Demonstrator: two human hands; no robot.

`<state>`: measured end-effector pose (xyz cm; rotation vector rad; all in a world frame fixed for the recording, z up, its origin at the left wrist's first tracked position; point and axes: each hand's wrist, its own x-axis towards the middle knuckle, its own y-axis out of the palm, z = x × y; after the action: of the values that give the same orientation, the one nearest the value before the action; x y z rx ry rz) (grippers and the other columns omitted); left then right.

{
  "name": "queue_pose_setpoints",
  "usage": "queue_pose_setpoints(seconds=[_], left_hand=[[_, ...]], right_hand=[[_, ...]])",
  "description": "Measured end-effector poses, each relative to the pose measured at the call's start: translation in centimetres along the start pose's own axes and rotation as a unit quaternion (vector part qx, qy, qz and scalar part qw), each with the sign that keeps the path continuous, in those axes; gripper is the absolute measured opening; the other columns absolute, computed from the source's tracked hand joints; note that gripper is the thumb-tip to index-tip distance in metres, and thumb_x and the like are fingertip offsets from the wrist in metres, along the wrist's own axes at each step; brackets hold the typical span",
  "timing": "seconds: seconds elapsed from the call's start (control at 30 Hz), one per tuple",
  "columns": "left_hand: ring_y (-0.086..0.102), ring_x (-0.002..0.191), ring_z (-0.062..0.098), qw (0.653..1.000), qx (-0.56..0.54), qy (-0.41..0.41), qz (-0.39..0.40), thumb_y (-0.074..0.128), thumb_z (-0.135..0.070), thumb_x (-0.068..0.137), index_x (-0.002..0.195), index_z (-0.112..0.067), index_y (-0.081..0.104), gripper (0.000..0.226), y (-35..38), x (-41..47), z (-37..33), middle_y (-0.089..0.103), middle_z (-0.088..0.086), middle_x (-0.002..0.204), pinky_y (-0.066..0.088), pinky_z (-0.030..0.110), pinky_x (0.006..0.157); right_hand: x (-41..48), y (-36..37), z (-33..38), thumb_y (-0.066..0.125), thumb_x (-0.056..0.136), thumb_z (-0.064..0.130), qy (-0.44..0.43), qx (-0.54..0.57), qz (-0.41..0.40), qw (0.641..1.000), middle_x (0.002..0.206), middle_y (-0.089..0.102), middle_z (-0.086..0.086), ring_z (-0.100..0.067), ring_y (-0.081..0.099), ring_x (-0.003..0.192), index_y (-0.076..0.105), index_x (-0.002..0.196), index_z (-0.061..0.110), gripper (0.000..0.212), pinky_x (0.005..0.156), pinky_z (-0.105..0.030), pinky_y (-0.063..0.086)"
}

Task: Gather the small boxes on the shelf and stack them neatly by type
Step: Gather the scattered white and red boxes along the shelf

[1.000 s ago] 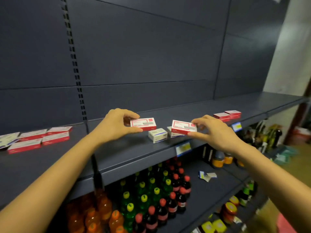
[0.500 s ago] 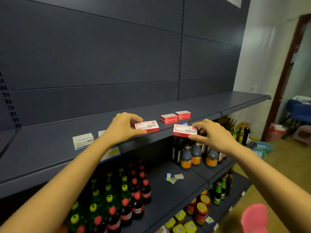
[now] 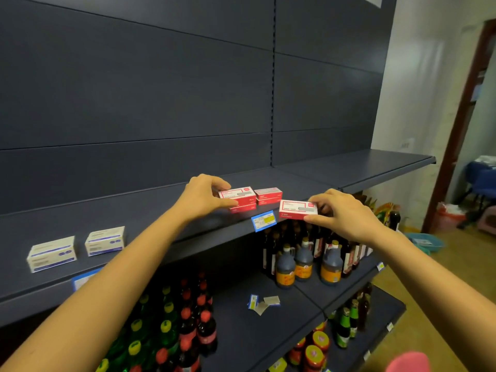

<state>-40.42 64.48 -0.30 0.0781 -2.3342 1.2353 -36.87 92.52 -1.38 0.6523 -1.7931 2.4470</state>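
- Presently the left hand (image 3: 201, 198) has its thumb and fingers curled round the upper red box (image 3: 237, 195). This box sits on, or just above, the lower red box (image 3: 243, 208) near the front edge of the shelf (image 3: 128, 218). Whether the two touch cannot be told.
- The right hand (image 3: 346, 217) pinches the carried red box (image 3: 298, 209) between thumb and fingertips. It is held out past the shelf's front edge, above the dark bottles (image 3: 303, 261) on the shelf below.
- A finished pair of red boxes (image 3: 268, 196) stands just beside the left hand's pile, farther back from the front edge.
- Two white-and-blue boxes (image 3: 104, 240) lie side by side, unstacked, well apart from the red ones toward the left end of the shelf.
- Likely trouble: the left pile stands close to the front edge, just above the price tag (image 3: 264, 220). A skewed release or a nudge from the withdrawing fingers could tip the upper red box off the shelf.
- The carried red box has nothing under it. A slack pinch would probably drop it among the bottles.
- Bringing it in low could knock the neighbouring pair askew, since the gap between the piles looks narrow.
- A third layer of such light cartons may well slide if set off-square.
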Motion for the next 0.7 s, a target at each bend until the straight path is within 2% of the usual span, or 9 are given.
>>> queue_pose_setpoints(seconds=[0.1, 0.23, 0.37, 0.57, 0.7], left_hand=[[0.058, 0.087, 0.011, 1.000, -0.001, -0.010, -0.002, 0.076, -0.028, 0.072, 0.111, -0.009, 0.064, 0.045, 0.6, 2.3, 0.4, 0.068, 0.009, 0.112, 0.045, 0.018, 0.072], [0.061, 0.085, 0.011, 0.999, -0.009, -0.031, -0.001, 0.075, -0.028, 0.072, 0.108, -0.009, 0.064, 0.042, 1.5, 4.8, 1.8, 0.069, 0.008, 0.108, 0.047, 0.016, 0.069], [0.066, 0.088, 0.016, 0.998, 0.004, -0.052, 0.025, 0.077, -0.030, 0.071, 0.103, -0.010, 0.066, 0.039, 3.5, 5.9, 3.0, 0.071, 0.007, 0.103, 0.054, 0.029, 0.080], [0.061, 0.085, 0.006, 0.997, 0.028, -0.066, 0.040, 0.073, -0.034, 0.074, 0.102, -0.016, 0.065, 0.034, 4.4, 6.4, 3.9, 0.070, 0.002, 0.106, 0.045, 0.010, 0.071], [0.054, 0.110, 0.011, 0.994, 0.080, -0.079, 0.013, 0.067, -0.040, 0.079, 0.118, -0.017, 0.059, 0.047, 4.8, 6.0, 3.3, 0.060, 0.000, 0.125, 0.043, 0.024, 0.092]], right_hand=[[2.9, 0.1, -0.9, 0.058, 0.084, 0.047, -0.006, 0.012, 0.001, 1.000, 0.119, 0.054, -0.001, -0.018, 0.052, 0.107, 0.053, 0.124, 0.025, 0.046, 0.087, -0.043, 0.049], [6.2, 0.4, -2.5, 0.058, 0.082, 0.050, -0.025, 0.021, -0.005, 0.999, 0.116, 0.054, 0.003, -0.014, 0.053, 0.104, 0.054, 0.121, 0.027, 0.046, 0.087, -0.043, 0.050], [8.8, 1.2, -4.0, 0.060, 0.080, 0.050, -0.041, 0.050, -0.005, 0.998, 0.114, 0.054, 0.005, -0.010, 0.051, 0.099, 0.057, 0.117, 0.029, 0.042, 0.086, -0.043, 0.049], [13.1, 3.4, -4.6, 0.063, 0.081, 0.047, -0.067, 0.101, 0.030, 0.992, 0.117, 0.056, 0.006, -0.011, 0.053, 0.102, 0.058, 0.115, 0.028, 0.040, 0.089, -0.043, 0.047], [15.9, 4.5, -4.5, 0.063, 0.081, 0.045, -0.101, 0.116, 0.054, 0.987, 0.119, 0.057, 0.003, -0.015, 0.055, 0.105, 0.058, 0.115, 0.026, 0.039, 0.090, -0.045, 0.048]])
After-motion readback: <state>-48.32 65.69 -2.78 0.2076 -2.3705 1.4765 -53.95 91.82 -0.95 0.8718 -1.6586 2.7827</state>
